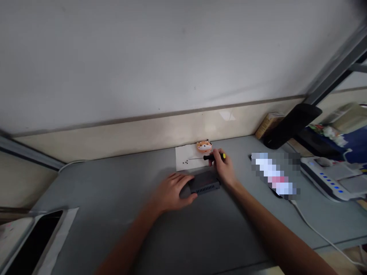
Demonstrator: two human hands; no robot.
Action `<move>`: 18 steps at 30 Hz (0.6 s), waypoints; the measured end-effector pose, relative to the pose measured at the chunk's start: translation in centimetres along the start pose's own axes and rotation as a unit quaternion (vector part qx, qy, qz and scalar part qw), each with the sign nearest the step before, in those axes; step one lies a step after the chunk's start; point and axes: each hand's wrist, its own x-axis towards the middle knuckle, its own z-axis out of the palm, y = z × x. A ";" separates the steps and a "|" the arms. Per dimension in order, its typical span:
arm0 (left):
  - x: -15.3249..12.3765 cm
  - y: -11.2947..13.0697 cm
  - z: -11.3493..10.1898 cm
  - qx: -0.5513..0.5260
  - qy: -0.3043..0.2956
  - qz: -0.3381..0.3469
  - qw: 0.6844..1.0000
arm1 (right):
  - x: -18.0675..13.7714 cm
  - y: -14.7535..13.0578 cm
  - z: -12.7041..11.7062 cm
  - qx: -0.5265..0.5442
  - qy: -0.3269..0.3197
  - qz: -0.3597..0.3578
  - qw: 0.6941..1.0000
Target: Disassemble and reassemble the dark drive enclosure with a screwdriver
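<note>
A dark box-shaped device [204, 182] with a row of vent slots along its near side lies on the grey desk [114, 191]. My left hand [174, 191] grips its left end between thumb and fingers. In my right hand [223, 166] is a screwdriver [210, 157] with a black and yellow handle, its thin shaft pointing left over a white sheet of paper [180, 154]. Several small dark screws [185, 162] lie on that sheet, below the shaft tip. An orange and white animal-faced case [204, 146] sits at the paper's back edge.
To the right lies a phone [273, 175] with a blurred screen and a white cable [309, 223]. Farther right are a power strip [329, 179], a black cylinder [292, 124] and a small box [268, 124]. A black tablet-like object [37, 240] rests at the left.
</note>
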 end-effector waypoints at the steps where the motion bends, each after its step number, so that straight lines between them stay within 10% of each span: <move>1: -0.1 -0.2 0.0 0.003 0.002 0.008 1.000 | 0.0 0.0 0.0 -0.006 -0.007 0.001 1.000; 18: 0.5 0.5 0.6 -0.226 0.053 -0.163 0.959 | 0.3 -1.5 -1.0 0.117 0.024 0.104 0.987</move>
